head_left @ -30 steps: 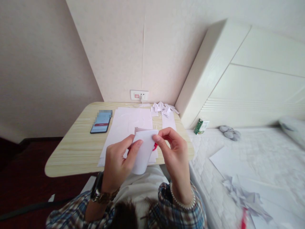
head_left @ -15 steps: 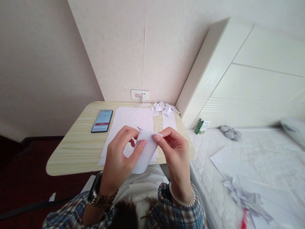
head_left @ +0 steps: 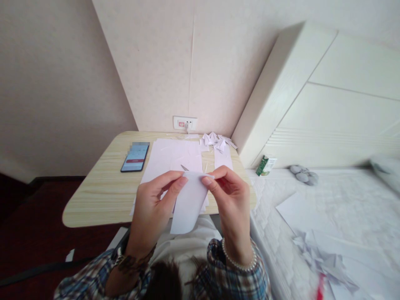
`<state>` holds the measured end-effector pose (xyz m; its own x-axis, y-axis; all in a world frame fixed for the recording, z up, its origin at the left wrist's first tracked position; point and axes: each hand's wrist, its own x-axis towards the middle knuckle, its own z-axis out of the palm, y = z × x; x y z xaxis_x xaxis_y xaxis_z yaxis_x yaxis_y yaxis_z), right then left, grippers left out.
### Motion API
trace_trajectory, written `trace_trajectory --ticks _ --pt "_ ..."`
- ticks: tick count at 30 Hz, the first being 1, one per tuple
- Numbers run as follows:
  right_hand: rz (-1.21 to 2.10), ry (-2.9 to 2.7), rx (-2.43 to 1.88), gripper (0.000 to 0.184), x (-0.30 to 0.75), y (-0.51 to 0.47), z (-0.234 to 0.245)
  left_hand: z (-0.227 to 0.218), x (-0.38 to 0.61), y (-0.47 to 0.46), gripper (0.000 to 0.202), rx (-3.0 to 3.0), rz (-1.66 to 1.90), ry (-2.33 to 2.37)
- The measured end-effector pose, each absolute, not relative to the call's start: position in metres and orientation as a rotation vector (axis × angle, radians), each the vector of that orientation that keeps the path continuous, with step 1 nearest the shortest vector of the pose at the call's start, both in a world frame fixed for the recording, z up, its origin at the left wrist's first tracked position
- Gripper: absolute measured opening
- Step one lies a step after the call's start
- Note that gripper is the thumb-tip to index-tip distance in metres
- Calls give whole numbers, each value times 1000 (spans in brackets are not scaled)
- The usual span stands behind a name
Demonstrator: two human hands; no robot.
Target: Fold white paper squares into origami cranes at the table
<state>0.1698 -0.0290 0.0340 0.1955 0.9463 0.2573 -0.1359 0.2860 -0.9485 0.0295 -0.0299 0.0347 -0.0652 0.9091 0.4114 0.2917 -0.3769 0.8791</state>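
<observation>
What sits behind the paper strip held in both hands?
A pointed metal tip shows past the top edge of the paper strip, over white sheets on the tabletop. The strip hides what the tip belongs to and part of the sheets.

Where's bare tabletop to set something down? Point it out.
Bare tabletop lies front-left, between the smartphone, the paper sheets and the rounded corner. Sheets and the held paper crowd the middle; folded paper pieces, the back-right corner.
</observation>
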Motion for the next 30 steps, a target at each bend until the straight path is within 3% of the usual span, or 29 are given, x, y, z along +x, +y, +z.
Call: trace_trajectory --ticks 10,14,20,30 --pt "1002 -1135 -1030 9 169 -28 35 36 30 -30 18 1670 1480 1403" --pt "1063 -1222 -1035 12 170 -26 35 35 29 -29 19 1669 1539 1467" --pt "896 -1199 -1138 21 166 -25 30 35 29 -29 18 1798 1563 1493" --pt "1013 -1292 -1124 23 167 -22 27 30 27 -23 20 1761 1624 1553"
